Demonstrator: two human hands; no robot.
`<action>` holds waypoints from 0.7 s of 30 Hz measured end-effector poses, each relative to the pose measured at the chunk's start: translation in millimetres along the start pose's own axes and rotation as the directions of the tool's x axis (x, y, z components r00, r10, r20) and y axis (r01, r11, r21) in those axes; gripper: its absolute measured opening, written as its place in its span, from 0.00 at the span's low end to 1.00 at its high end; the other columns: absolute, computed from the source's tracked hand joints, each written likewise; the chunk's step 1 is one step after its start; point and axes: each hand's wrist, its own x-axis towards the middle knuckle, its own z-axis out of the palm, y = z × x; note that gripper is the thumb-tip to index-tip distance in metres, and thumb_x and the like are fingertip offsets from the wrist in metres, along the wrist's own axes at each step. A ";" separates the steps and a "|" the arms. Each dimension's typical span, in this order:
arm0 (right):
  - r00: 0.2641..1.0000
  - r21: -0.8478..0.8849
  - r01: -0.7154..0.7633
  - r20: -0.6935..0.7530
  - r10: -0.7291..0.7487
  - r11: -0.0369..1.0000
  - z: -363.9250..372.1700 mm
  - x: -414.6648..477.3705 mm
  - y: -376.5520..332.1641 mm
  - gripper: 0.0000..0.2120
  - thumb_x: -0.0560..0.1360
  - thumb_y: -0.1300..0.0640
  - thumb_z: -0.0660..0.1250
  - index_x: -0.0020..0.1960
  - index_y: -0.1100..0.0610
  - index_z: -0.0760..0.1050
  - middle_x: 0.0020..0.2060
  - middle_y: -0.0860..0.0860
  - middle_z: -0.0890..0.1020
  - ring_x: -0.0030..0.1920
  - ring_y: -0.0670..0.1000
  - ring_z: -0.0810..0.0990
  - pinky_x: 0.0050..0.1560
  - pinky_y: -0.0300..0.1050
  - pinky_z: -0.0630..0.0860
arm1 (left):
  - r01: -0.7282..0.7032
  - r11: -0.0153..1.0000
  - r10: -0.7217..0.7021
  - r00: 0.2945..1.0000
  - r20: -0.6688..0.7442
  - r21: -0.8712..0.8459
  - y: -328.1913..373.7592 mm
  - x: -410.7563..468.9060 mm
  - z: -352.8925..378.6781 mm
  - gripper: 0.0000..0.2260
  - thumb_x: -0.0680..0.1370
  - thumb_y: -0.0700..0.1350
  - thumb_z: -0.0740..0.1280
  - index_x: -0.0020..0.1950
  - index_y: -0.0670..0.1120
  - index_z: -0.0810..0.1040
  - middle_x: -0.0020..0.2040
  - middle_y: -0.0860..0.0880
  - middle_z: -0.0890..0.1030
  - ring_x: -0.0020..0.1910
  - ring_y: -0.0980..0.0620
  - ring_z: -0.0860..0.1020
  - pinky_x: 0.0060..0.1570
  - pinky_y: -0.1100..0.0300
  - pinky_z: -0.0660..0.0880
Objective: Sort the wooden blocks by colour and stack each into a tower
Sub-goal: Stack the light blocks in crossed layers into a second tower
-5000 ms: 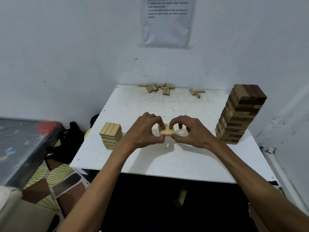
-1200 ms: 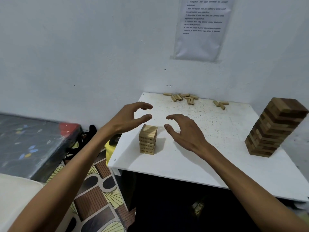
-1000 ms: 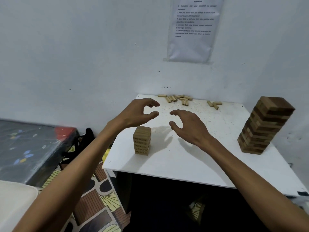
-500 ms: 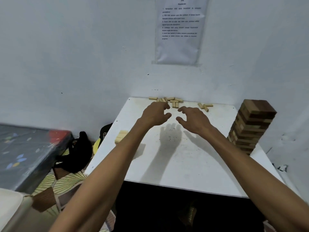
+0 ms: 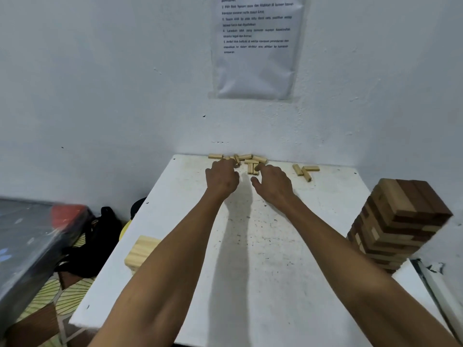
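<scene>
Seen from the head, both hands are at the loose light blocks by the wall, at the far edge of the white worktop. The left hand curls its fingers down onto the blocks, and I cannot tell if it holds one. The right hand is loosely spread and holds nothing. A short light tower stands at the left edge. A tall mixed tower stands on the right.

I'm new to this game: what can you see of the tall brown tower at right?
The tall tower is wooden blocks, dark brown and pale mixed, laid in crossed layers. Its top shows one pale block beside two dark. It stands on the white table, at its right edge; nothing else touches it.
</scene>
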 end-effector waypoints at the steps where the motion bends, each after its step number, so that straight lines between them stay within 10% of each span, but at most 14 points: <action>1: 1.000 0.013 -0.004 -0.019 0.004 1.000 7.0 8.0 0.8 0.16 0.82 0.49 0.64 0.65 0.56 0.77 0.61 0.55 0.81 0.61 0.59 0.78 0.52 0.52 0.75 | 0.006 1.000 -0.006 1.000 -0.022 0.008 -1.1 6.9 4.9 0.15 0.84 0.46 0.63 0.70 0.50 0.76 0.68 0.46 0.79 0.70 0.43 0.72 0.65 0.48 0.68; 15: 0.988 -0.068 -0.124 -0.106 0.116 0.990 63.7 64.1 14.0 0.15 0.82 0.47 0.65 0.63 0.55 0.78 0.60 0.59 0.78 0.61 0.61 0.73 0.48 0.50 0.71 | 0.072 0.986 -0.053 0.990 -0.134 0.147 -4.7 78.7 44.8 0.14 0.82 0.58 0.64 0.54 0.53 0.86 0.51 0.48 0.83 0.62 0.44 0.73 0.59 0.47 0.65; 21: 0.978 0.003 -0.151 -0.147 0.150 0.989 60.6 51.6 19.0 0.12 0.79 0.55 0.66 0.61 0.55 0.80 0.54 0.58 0.80 0.57 0.59 0.74 0.43 0.47 0.66 | 0.151 0.979 -0.118 0.967 -0.226 0.137 -2.7 75.6 53.7 0.10 0.82 0.47 0.63 0.51 0.53 0.85 0.46 0.49 0.84 0.57 0.44 0.74 0.57 0.47 0.64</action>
